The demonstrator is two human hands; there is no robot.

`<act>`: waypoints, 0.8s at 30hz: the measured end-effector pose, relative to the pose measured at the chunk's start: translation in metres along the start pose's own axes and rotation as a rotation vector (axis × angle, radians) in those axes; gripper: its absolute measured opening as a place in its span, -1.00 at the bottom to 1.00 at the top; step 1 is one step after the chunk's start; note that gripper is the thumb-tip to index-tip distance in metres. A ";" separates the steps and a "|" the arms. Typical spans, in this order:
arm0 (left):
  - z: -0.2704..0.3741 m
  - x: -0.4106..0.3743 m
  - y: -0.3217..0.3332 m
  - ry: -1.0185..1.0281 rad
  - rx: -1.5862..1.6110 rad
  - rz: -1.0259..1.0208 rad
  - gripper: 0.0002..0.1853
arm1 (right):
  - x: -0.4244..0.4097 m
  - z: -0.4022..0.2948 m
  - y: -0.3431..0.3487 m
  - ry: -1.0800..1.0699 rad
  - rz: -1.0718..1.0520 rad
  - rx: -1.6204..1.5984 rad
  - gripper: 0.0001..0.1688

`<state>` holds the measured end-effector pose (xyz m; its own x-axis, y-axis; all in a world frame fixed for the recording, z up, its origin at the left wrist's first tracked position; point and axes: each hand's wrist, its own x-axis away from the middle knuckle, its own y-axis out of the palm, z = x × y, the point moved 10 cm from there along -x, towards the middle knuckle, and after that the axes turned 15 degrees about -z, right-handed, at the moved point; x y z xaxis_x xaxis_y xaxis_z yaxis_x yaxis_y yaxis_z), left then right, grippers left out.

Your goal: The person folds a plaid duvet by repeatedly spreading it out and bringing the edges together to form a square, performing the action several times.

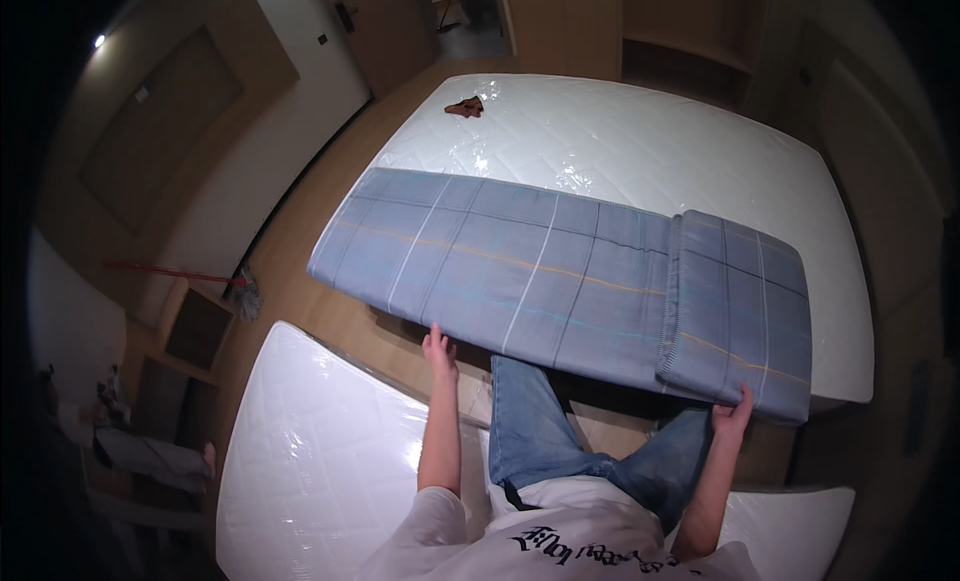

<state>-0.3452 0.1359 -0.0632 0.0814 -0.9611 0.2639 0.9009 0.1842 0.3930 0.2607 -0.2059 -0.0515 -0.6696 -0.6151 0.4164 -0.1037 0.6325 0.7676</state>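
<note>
A blue-grey plaid fabric pad (480, 251), long and flat, lies across the near side of a plastic-wrapped white mattress (637, 138). Its right end is folded over in a thicker section (739, 303) with a stitched edge. My left hand (440, 350) is at the pad's near edge, left of my knees, fingers raised and apart; whether it touches the fabric is not certain. At the folded section's near edge, towards the right corner, my right hand (733, 414) has its fingers against the fabric, with some of them hidden below it.
Behind me is a second plastic-wrapped white mattress (330, 446). A small reddish-brown item (465, 107) lies on the far mattress. A mop (250, 294) with a red handle leans near a wooden cabinet (196, 330) at left. Another person (150, 453) is at the lower left. A door (382, 33) stands beyond.
</note>
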 end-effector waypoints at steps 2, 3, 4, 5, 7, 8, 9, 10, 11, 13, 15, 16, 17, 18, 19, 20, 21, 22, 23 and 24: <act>0.011 -0.058 -0.034 -0.079 0.227 -0.176 -0.12 | 0.000 0.001 -0.005 -0.014 0.021 0.017 -0.49; 0.018 -0.083 -0.044 -0.136 0.340 -0.179 -0.13 | 0.001 0.002 -0.010 -0.052 0.028 0.032 -0.49; 0.031 -0.098 -0.063 -0.151 0.279 -0.109 -0.13 | 0.002 0.002 -0.018 -0.085 0.038 0.050 -0.50; 0.045 -0.111 -0.080 -0.161 0.218 -0.040 -0.13 | 0.004 0.006 -0.027 -0.117 0.046 0.067 -0.51; 0.074 -0.131 -0.108 -0.088 0.151 0.006 -0.14 | 0.020 0.012 -0.035 -0.205 0.041 0.110 -0.50; 0.091 -0.141 -0.115 -0.070 0.151 0.018 -0.16 | 0.029 0.012 -0.035 -0.253 0.015 0.116 -0.49; 0.106 -0.151 -0.116 -0.043 0.160 0.029 -0.19 | 0.029 0.007 -0.032 -0.302 -0.023 0.124 -0.49; 0.123 -0.161 -0.126 -0.077 0.113 0.052 -0.24 | 0.027 0.010 -0.032 -0.301 -0.028 0.117 -0.49; 0.145 -0.172 -0.141 -0.106 0.060 0.081 -0.29 | 0.025 0.016 -0.031 -0.292 -0.032 0.109 -0.49; 0.158 -0.184 -0.126 -0.140 0.031 0.055 -0.37 | 0.023 0.016 -0.026 -0.303 -0.036 0.107 -0.49; 0.172 -0.185 -0.089 -0.135 0.063 -0.042 -0.43 | 0.029 0.013 -0.024 -0.319 -0.002 0.118 -0.53; 0.189 -0.189 -0.079 -0.131 0.026 -0.140 -0.51 | 0.030 0.016 -0.020 -0.311 -0.009 0.119 -0.54; 0.204 -0.193 -0.076 -0.089 0.023 -0.126 -0.57 | 0.029 0.018 -0.016 -0.303 -0.016 0.118 -0.55; 0.211 -0.192 -0.050 -0.071 0.023 -0.127 -0.62 | 0.027 0.014 -0.021 -0.315 -0.006 0.121 -0.58; 0.220 -0.189 -0.028 -0.051 0.024 -0.125 -0.68 | 0.024 0.016 -0.024 -0.298 -0.012 0.123 -0.58; 0.236 -0.193 -0.009 0.005 0.062 -0.191 -0.75 | 0.019 0.019 -0.028 -0.276 -0.022 0.123 -0.59; 0.248 -0.193 0.009 0.056 0.102 -0.257 -0.80 | 0.015 0.019 -0.032 -0.257 -0.030 0.125 -0.59; 0.261 -0.181 0.036 0.178 -0.016 -0.282 -0.81 | 0.016 0.015 -0.036 -0.265 -0.032 0.116 -0.59; 0.278 -0.161 0.068 0.309 -0.133 -0.311 -0.80 | 0.016 0.014 -0.036 -0.272 -0.037 0.101 -0.59; 0.289 -0.143 0.086 0.376 -0.288 -0.320 -0.79 | 0.016 0.016 -0.032 -0.270 -0.048 0.083 -0.60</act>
<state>-0.4026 0.3487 0.1869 -0.1157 -0.9766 -0.1813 0.9812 -0.1408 0.1319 0.2417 -0.2288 -0.0775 -0.8328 -0.5047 0.2272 -0.1922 0.6487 0.7364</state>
